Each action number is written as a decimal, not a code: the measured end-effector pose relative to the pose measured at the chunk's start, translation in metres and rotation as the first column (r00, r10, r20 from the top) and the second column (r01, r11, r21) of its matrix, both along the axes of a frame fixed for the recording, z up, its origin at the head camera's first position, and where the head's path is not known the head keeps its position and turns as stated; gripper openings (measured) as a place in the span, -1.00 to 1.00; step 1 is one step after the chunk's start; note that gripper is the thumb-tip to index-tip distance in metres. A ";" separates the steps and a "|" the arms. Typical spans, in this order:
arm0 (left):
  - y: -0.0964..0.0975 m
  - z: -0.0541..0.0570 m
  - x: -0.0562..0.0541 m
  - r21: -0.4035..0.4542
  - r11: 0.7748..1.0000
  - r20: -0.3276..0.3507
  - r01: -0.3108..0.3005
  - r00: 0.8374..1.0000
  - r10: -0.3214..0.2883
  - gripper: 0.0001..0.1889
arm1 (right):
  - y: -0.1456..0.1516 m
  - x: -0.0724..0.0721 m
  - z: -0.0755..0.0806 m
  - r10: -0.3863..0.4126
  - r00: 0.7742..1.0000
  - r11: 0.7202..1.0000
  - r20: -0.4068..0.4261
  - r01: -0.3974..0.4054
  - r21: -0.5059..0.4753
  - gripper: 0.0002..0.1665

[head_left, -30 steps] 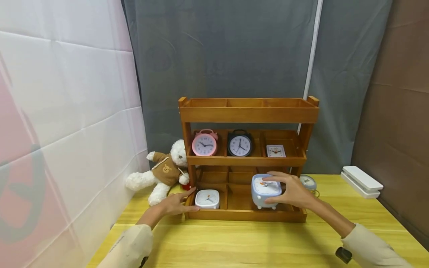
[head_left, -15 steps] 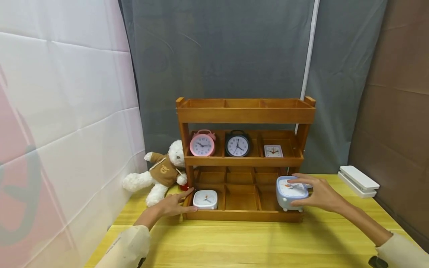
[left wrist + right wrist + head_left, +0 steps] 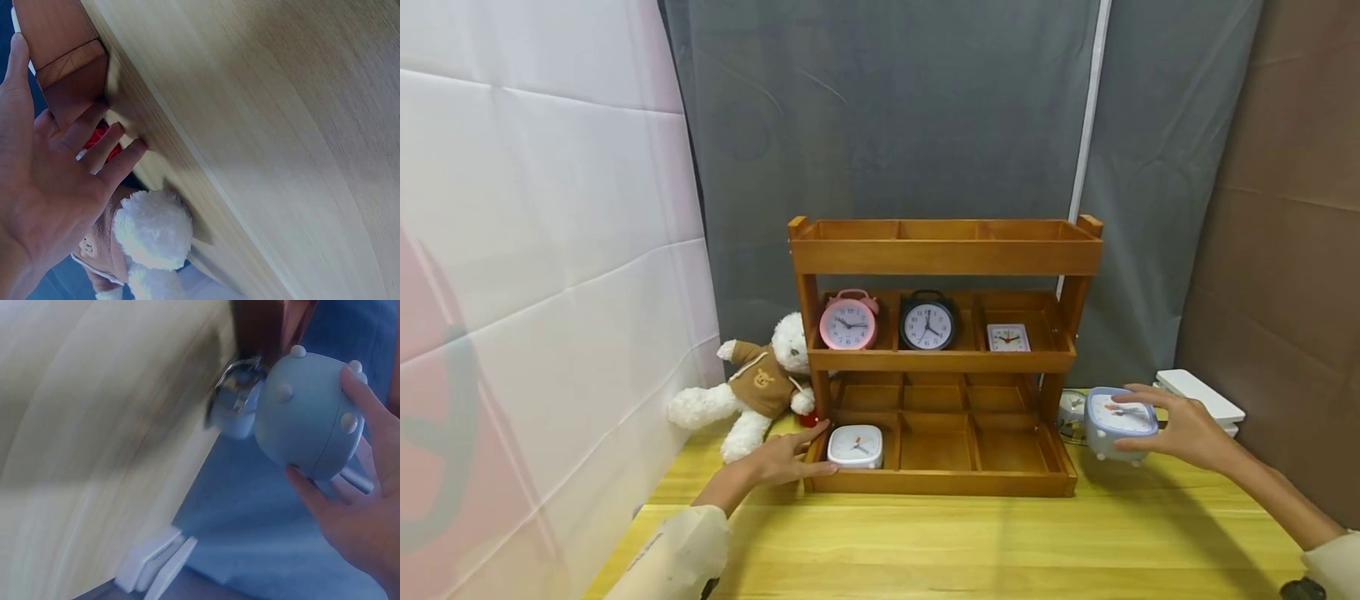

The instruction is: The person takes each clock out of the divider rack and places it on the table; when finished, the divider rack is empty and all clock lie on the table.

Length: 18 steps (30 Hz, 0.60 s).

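Observation:
My right hand (image 3: 1190,429) grips a light-blue alarm clock (image 3: 1123,423) with a white face and small round feet, held above the table right of the wooden shelf (image 3: 942,482). In the right wrist view its rounded underside (image 3: 306,415) shows between thumb and fingers. My left hand (image 3: 781,457) touches the left end of the shelf's bottom tier, fingers extended and spread. Beside those fingers a white clock (image 3: 855,446) lies in the bottom-left compartment. The middle tier holds a pink alarm clock (image 3: 848,323), a black alarm clock (image 3: 927,323) and a small white square clock (image 3: 1008,337).
Another clock (image 3: 1071,414) stands on the table just right of the shelf, partly behind the held one. A white block-like object (image 3: 1198,395) lies farther right. At the left a white teddy bear (image 3: 762,382) in a brown hoodie leans by the shelf.
My right hand has carried the light-blue clock rightward, from over the bottom tier to beyond the shelf's right end. My left hand has stayed at the shelf's left end.

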<state>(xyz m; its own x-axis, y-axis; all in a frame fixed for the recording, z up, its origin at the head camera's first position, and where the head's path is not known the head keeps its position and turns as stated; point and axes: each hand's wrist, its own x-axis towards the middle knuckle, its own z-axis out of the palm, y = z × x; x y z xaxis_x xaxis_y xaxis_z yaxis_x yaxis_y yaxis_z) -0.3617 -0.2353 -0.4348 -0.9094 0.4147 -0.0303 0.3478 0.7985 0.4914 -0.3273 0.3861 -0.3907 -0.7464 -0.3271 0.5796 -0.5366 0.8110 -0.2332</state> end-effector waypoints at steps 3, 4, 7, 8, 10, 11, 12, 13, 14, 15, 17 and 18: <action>0.000 0.000 0.001 0.000 1.000 -0.003 0.002 1.000 -0.002 -0.01 | 0.013 -0.002 -0.004 -0.046 0.998 0.999 0.033 0.046 0.001 -0.19; 0.000 0.000 0.001 0.000 1.000 -0.001 0.000 1.000 0.000 -0.01 | 0.017 -0.003 -0.005 -0.052 0.998 0.999 0.044 0.052 0.003 -0.18; 0.000 0.000 0.001 -0.006 1.000 -0.001 0.000 1.000 0.000 -0.01 | 0.027 -0.007 -0.010 -0.074 0.995 0.997 0.068 0.074 0.006 -0.17; 0.000 -0.001 0.001 -0.009 1.000 0.000 -0.001 1.000 0.001 -0.01 | 0.030 -0.008 -0.012 -0.080 0.994 0.997 0.073 0.080 0.008 -0.16; 0.000 -0.001 0.001 -0.019 1.000 0.001 -0.006 1.000 0.006 0.00 | 0.035 -0.011 -0.015 -0.086 0.993 0.996 0.085 0.085 0.007 -0.13; 0.000 -0.001 0.000 -0.021 1.000 0.001 -0.005 1.000 0.005 0.00 | 0.038 -0.013 -0.016 -0.094 0.992 0.996 0.085 0.093 0.008 -0.13; 0.001 0.000 0.000 -0.023 1.000 0.001 -0.005 1.000 0.005 0.00 | 0.040 -0.014 -0.017 -0.099 0.991 0.995 0.087 0.099 0.007 -0.13; 0.001 0.000 0.000 -0.024 1.000 0.001 -0.005 1.000 0.005 0.00 | 0.041 -0.015 -0.018 -0.105 0.990 0.994 0.089 0.105 0.006 -0.13; 0.001 0.000 0.000 -0.020 1.000 0.003 -0.007 1.000 0.007 0.00 | 0.043 -0.017 -0.019 -0.106 0.990 0.994 0.093 0.106 0.007 -0.12; 0.001 0.000 0.000 -0.019 1.000 0.004 -0.008 1.000 0.008 0.00 | 0.045 -0.018 -0.020 -0.110 0.989 0.994 0.099 0.110 0.006 -0.12; 0.001 0.001 0.000 -0.016 1.000 0.003 -0.002 1.000 0.002 -0.01 | 0.047 -0.021 -0.021 -0.123 0.986 0.992 0.109 0.123 0.010 -0.12; 0.001 0.001 0.000 -0.015 1.000 0.002 -0.002 1.000 0.002 -0.01 | 0.048 -0.023 -0.022 -0.128 0.985 0.992 0.116 0.128 0.011 -0.11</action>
